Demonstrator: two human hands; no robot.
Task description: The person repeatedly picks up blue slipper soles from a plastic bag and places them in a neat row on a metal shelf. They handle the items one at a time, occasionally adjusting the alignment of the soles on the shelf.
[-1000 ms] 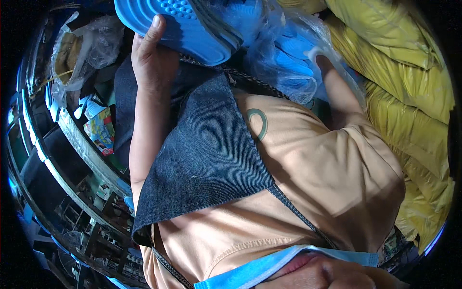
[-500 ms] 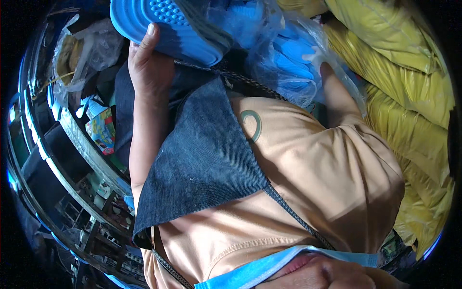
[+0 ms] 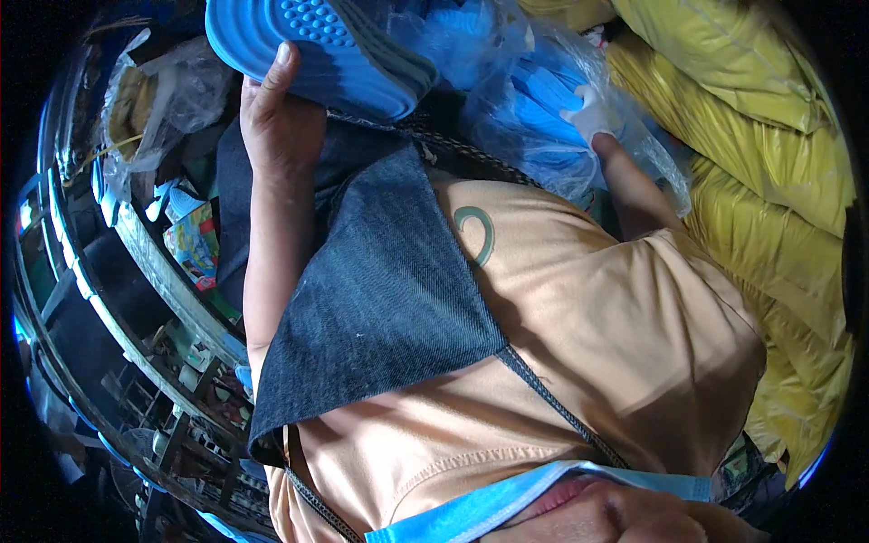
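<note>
My left hand point(image 3: 282, 113) grips a stack of blue ridged soles point(image 3: 317, 63) at the upper left. Its thumb lies on the top one, beside a patch of round nubs, and its other fingers are hidden beneath. At the upper right my right hand point(image 3: 593, 116), in a white glove, is over a clear plastic bag point(image 3: 665, 167). More blue soles point(image 3: 548, 100) lie inside that bag. The gloved fingertips are apart, next to the soles, and nothing shows between them.
Yellow wrapped bundles point(image 3: 760, 154) are piled along the right side. Another clear plastic bag point(image 3: 186, 100) with brownish contents is at the upper left. Metal rails point(image 3: 154, 271) and a cluttered rack point(image 3: 195, 389) run down the left. A dark denim apron point(image 3: 380, 299) covers part of my front.
My right hand has shifted slightly up and left over the bag, and its glove shows more fully. The left hand and its stack have barely moved.
</note>
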